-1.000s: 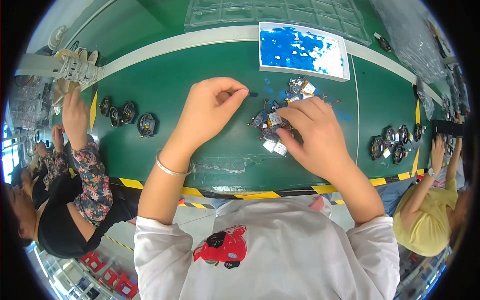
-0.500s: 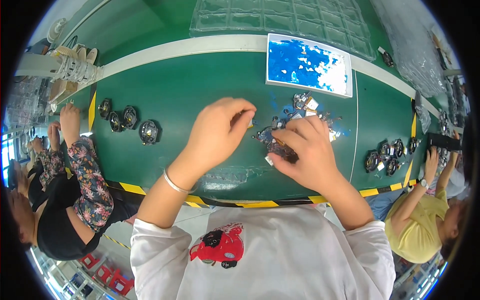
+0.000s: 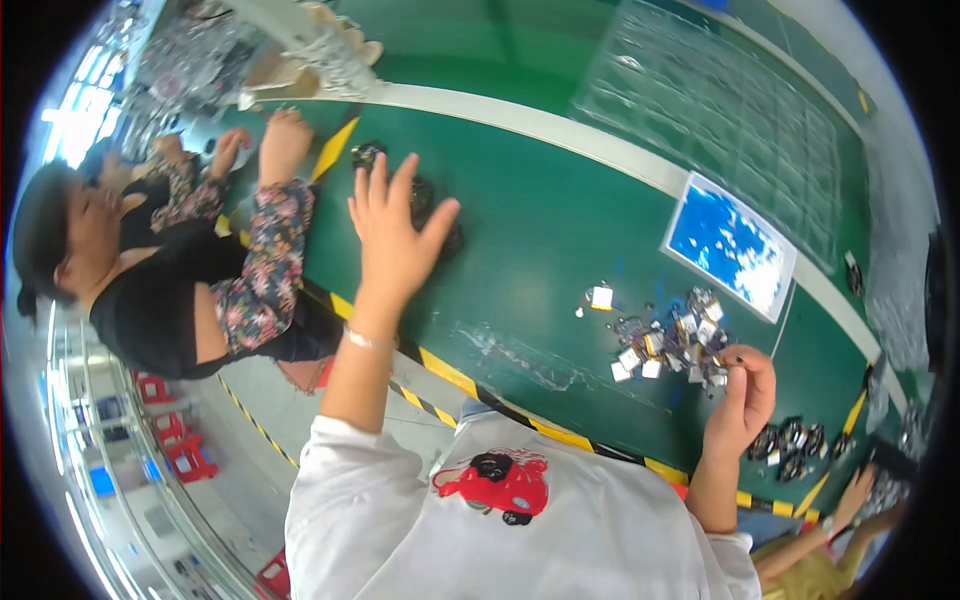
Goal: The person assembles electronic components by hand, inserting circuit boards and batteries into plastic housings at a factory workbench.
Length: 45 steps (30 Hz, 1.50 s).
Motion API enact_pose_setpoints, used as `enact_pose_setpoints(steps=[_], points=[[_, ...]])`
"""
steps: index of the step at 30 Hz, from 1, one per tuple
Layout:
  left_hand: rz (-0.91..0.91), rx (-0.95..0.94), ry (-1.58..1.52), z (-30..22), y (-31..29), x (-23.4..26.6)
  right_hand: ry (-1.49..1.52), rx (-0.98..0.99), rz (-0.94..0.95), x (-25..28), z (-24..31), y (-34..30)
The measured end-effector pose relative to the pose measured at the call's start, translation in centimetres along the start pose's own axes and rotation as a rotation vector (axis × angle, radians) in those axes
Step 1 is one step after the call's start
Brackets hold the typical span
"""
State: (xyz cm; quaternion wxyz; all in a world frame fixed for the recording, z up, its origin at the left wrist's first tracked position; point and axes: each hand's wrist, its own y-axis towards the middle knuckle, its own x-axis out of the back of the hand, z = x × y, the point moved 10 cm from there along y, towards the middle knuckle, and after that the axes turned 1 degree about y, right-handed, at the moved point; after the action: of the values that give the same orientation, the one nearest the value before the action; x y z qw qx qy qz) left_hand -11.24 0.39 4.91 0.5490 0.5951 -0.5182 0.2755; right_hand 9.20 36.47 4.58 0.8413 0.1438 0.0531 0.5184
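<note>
My left hand (image 3: 392, 240) reaches out to the left, fingers spread, over a few round black housings (image 3: 368, 154). It partly hides them, and I see nothing in its grasp. At the right edge of a loose pile of small electronic parts (image 3: 655, 345) with white square pieces and wires is my right hand (image 3: 742, 405). Its thumb and fingertips are pinched together; a small dark tip shows there, but I cannot make out what it is. One separate part with a white square (image 3: 600, 298) lies left of the pile.
Beyond the pile stands a white box (image 3: 730, 245) with a blue and white inside. Clear plastic trays (image 3: 710, 130) lie behind a pale rail. More black housings (image 3: 790, 445) sit at the right. A co-worker in floral sleeves (image 3: 262, 270) works at the left, another person at the lower right.
The view has swung to the left. My left hand has left the pile and opened over the black housings. My right hand has drawn back to the pile's right edge, uncovering the parts.
</note>
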Motion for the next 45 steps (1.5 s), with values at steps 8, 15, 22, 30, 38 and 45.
enact_pose_setpoints(steps=[8,15,22,30,38,45], points=[[0.231,-0.122,-0.04,2.2,2.1,-3.9,0.211,-0.163,-0.024,-0.1,-1.6,-0.5],[0.317,-0.326,-0.203,-8.5,-1.5,-4.2,0.113,-0.198,0.051,-1.1,-1.8,-0.3],[0.261,-0.345,-0.152,-10.7,-3.0,-2.6,-0.288,-0.013,0.073,-0.6,-0.8,0.5],[0.522,-0.676,-0.116,-17.4,-9.6,-4.3,-0.463,0.144,0.122,-2.3,1.0,0.9],[0.29,-0.657,-0.416,-15.8,-8.7,-2.0,-0.463,0.03,0.109,-2.0,1.3,1.8],[0.279,-0.543,-0.537,-15.6,-5.9,0.4,-0.419,0.07,0.133,-2.7,2.4,2.7]])
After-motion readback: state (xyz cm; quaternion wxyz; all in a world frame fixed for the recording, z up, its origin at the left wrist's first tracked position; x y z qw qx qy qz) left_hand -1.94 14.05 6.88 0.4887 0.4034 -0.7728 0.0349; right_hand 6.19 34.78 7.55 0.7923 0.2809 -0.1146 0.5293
